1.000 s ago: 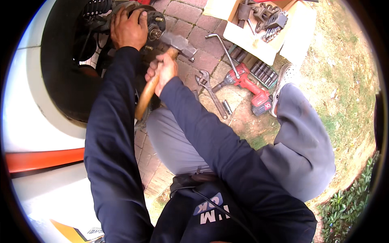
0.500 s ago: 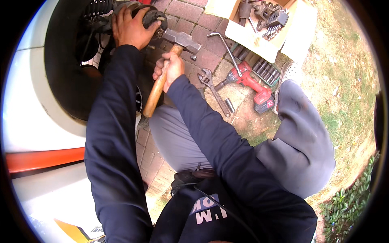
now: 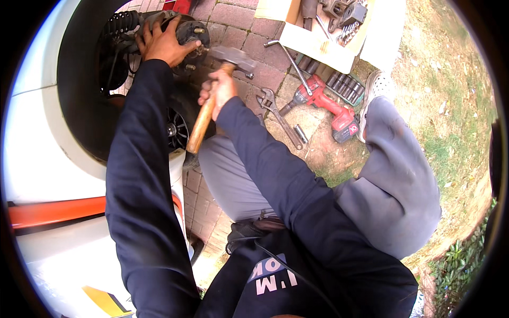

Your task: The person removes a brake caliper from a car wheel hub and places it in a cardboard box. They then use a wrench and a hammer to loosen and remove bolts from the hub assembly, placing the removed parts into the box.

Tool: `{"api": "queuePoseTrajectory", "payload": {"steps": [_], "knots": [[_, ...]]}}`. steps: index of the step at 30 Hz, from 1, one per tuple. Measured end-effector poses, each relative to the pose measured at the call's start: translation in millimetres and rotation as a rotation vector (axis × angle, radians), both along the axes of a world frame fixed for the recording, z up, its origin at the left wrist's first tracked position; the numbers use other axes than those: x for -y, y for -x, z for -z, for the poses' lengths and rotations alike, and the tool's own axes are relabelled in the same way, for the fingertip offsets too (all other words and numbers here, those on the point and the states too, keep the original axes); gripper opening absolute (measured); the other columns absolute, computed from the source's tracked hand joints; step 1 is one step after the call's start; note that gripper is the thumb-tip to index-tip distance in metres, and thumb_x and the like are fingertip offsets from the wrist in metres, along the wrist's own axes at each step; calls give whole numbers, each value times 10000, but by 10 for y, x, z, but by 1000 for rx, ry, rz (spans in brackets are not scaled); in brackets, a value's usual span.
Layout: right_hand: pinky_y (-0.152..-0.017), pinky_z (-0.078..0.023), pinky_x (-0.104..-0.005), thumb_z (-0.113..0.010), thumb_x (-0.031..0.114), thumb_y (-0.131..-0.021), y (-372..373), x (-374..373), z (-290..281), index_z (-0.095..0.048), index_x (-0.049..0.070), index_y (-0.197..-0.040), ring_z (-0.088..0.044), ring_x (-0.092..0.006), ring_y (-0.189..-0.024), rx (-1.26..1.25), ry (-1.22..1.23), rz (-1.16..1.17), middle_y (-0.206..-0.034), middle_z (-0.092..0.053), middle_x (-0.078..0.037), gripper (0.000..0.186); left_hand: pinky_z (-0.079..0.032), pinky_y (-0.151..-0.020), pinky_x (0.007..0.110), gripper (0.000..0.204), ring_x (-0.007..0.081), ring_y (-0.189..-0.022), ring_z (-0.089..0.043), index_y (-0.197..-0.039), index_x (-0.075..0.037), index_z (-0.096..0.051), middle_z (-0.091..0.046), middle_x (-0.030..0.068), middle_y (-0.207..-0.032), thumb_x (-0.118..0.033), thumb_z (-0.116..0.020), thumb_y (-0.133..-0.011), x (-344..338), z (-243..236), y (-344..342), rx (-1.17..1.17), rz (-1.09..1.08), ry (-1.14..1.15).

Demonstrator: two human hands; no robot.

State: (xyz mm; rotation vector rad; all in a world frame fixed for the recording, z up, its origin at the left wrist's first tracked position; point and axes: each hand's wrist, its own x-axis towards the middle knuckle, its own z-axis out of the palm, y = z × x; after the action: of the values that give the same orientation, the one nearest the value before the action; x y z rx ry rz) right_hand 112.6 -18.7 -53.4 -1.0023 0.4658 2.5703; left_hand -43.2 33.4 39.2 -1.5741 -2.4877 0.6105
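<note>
My left hand (image 3: pixel 165 43) lies with fingers spread over the back of a wheel hub (image 3: pixel 199 33), which has bare studs pointing out to the right. The thumb reaches along the hub's near side. My right hand (image 3: pixel 220 90) is wrapped around the wooden handle of a sledgehammer (image 3: pixel 201 127), close below its head. That steel head is smeared by motion and sits just right of the hub, near the thumb; whether it touches cannot be made out. A coil spring (image 3: pixel 123 24) shows left of my left hand, inside the wheel arch of a white car (image 3: pixel 40 119).
A wheel (image 3: pixel 177 130) lies under my forearms. On the paving to the right are an adjustable wrench (image 3: pixel 281 117), a loose socket (image 3: pixel 300 133), a red impact wrench (image 3: pixel 326 103), a bent bar (image 3: pixel 291 61) and a socket tray (image 3: pixel 347 87). A cardboard box (image 3: pixel 318 47) holds metal parts.
The view has shifted, so more of the hub, its studs and the wheel show. The hammer head is blurred now, having been sharp before. Both hands keep their holds.
</note>
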Motion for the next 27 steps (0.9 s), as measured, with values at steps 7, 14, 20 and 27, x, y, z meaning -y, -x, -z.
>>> {"api": "queuePoseTrajectory", "payload": {"steps": [7, 14, 20, 27], "knots": [[-493, -421, -364, -554, 283, -863, -201, -108, 61, -400, 136, -807, -442, -172, -502, 73, 39, 86, -633, -428, -21, 220, -38, -1214, 620, 906, 433, -1515, -123, -1521, -313, -415, -238, 121, -1640, -654, -739, -746, 20, -4, 8, -31, 7, 9], [-410, -412, -380, -582, 208, -869, 57, 23, -325, -450, 99, -877, -481, -209, -445, 77, -120, 70, -627, -475, -61, 172, -75, -1214, 613, 897, 430, -1514, -132, -1521, -308, -415, -248, 115, -1637, -657, -733, -758, 9, 8, -23, -37, 12, 19], [-415, -407, -393, -571, 206, -878, 6, 158, -324, -452, 112, -907, -466, -206, -448, 231, -25, 150, -625, -458, -60, 154, -67, -1216, 608, 896, 437, -1510, -131, -1514, -314, -424, -257, 127, -1631, -676, -729, -754, 21, -8, -11, -43, 8, 22], [-399, -402, -390, -554, 203, -895, 76, 279, -281, -482, 73, -953, -463, -210, -430, 241, -121, 118, -637, -479, -77, 159, -50, -1216, 612, 887, 438, -1509, -129, -1502, -327, -438, -267, 135, -1625, -691, -726, -745, 10, 49, 53, -48, 39, -15]]}}
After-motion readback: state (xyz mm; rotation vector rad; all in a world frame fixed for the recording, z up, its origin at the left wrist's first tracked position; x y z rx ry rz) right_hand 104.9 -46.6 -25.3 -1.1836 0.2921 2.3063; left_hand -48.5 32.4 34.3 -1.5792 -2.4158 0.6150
